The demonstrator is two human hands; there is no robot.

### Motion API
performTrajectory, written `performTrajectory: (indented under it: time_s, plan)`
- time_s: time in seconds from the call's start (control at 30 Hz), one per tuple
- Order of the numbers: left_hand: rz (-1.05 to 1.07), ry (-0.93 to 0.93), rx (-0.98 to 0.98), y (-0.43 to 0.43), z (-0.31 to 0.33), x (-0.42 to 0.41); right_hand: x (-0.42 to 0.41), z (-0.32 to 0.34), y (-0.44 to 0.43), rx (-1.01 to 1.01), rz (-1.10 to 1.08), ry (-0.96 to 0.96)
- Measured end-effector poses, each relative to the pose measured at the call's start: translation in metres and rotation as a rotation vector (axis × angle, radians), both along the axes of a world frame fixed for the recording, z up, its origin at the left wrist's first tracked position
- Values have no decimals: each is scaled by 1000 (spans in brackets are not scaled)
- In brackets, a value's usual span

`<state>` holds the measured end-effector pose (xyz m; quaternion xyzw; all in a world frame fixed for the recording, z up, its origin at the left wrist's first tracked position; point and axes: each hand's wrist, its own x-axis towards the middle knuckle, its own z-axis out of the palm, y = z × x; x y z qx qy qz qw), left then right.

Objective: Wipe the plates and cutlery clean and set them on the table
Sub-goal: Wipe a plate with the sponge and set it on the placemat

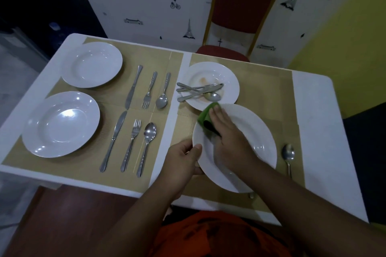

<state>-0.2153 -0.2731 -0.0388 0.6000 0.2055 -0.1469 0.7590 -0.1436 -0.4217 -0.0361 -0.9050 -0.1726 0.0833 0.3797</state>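
My left hand [183, 159] grips the left rim of a white plate [254, 131] held above the right placemat. My right hand [227, 129] presses a green sponge [205, 116] onto that plate's upper left part. Behind it a stained white plate [227, 77] carries a pile of cutlery [198, 91]. A loose spoon [288, 154] lies to the right of the held plate. On the left, two clean white plates [92, 64] [60, 124] each have a knife, fork and spoon laid beside them [149, 88] [130, 144].
Tan placemats [271, 89] cover the white table [313, 110]. A red chair [244, 12] stands behind the far edge, against the patterned wall. A dark seat [367, 152] is at the right. The table's near edge runs just in front of my orange shirt.
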Motion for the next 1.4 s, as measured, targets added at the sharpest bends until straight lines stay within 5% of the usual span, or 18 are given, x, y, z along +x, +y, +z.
performTrajectory:
  time_s: [0.07,0.27,0.6,0.77,0.87,1.1,1.4]
  plan:
    - [-12,-15,23,7,1,-2,2,3,0,-34,95,-39]
    - [-47,-32,95,7,-3,-9,14,6,-9,-21,-148,27]
    - [217,111,-57,30,-14,-4,-42,4,-32,-106,420,145]
    - [149,91,-17,23,-15,-11,-6,-5,-55,-295,109,90]
    - [134,89,-3,14,-15,-10,-2,-8,-30,-185,-20,104]
    - [226,132,-28,31,-19,-8,-41,-24,-15,-128,400,142]
    - [172,240,64,39,-50,-18,-18,-45,-54,-511,242,118]
